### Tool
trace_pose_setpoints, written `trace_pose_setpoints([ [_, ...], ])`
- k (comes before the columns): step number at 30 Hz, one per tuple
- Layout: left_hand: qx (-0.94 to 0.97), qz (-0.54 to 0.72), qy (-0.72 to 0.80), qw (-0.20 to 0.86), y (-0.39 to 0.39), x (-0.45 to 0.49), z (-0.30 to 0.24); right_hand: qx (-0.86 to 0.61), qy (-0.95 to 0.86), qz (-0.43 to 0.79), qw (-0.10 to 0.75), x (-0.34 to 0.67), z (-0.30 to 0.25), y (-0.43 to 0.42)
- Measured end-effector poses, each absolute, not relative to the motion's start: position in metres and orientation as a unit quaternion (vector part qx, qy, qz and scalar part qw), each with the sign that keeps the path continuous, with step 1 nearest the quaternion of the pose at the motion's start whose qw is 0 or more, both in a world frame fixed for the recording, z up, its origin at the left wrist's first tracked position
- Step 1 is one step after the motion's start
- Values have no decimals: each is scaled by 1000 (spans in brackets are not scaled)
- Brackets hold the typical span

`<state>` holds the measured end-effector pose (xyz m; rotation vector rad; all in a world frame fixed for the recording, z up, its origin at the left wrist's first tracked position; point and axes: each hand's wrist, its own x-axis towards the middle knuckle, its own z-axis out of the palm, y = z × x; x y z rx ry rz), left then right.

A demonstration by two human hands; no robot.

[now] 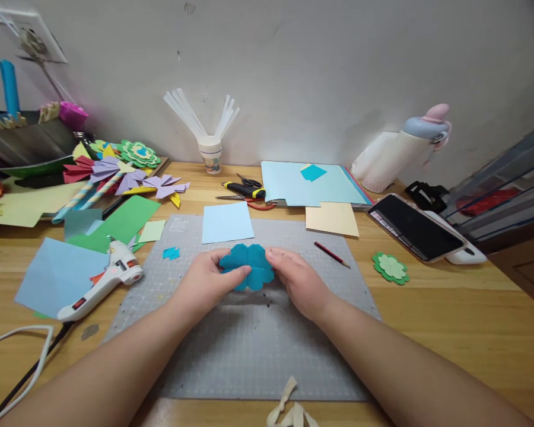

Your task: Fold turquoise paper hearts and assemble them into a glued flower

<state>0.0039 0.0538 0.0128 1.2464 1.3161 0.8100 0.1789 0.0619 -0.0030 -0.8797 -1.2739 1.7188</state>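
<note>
A teal paper flower cut-out with rounded petals is held just above the grey cutting mat near its middle. My left hand pinches its left side, thumb on top. My right hand grips its right edge with curled fingers. Both forearms reach in from the bottom of the view.
A white glue gun lies at the mat's left edge with its cord trailing off. Light blue paper, scissors, a red pencil, a green paper flower, a phone and a cup of glue sticks surround the mat.
</note>
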Motion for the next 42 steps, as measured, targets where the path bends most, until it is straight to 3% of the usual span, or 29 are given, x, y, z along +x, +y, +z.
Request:
trace_pose_setpoints([
  [7,483,318,551,602,54,4,13,-427,-581,544,429,180,1,61],
  [16,431,334,515,661,55,2,7,-440,-514,575,460,179,1,61],
  [42,460,282,476,694,58,-4,10,-424,-568,575,410,187,-1,68],
])
